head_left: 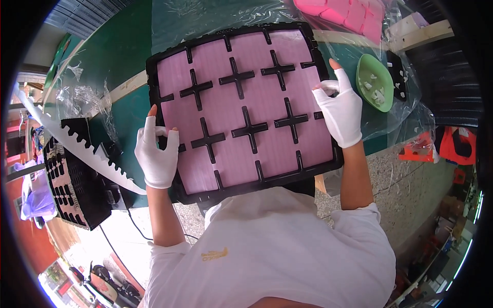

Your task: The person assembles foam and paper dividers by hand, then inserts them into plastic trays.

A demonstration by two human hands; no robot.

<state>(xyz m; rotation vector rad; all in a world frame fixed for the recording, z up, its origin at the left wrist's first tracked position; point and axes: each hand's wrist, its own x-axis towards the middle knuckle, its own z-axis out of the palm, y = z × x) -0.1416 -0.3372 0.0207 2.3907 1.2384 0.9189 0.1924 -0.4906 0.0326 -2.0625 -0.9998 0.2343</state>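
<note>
A large black plastic tray (pixel 319 56) is held tilted in front of me. Its inside is pink-purple (pixel 267 105), with several black cross-shaped pieces spread in rows. At its left edge is my left hand (pixel 158 156), in a white glove with bare fingertips, the thumb over the rim. My right hand (pixel 339 113), gloved the same way, grips the opposite edge with its thumb on the rim and its index finger raised. The other fingers of both hands are partly hidden.
On the green table (pixel 128 115), a green bowl (pixel 382 102) holding small white pieces stands to the right. Pink molded pieces (pixel 354 15) lie on clear plastic film at the far right. Leftward are a toothed white strip (pixel 72 141) and stacked black trays (pixel 77 179).
</note>
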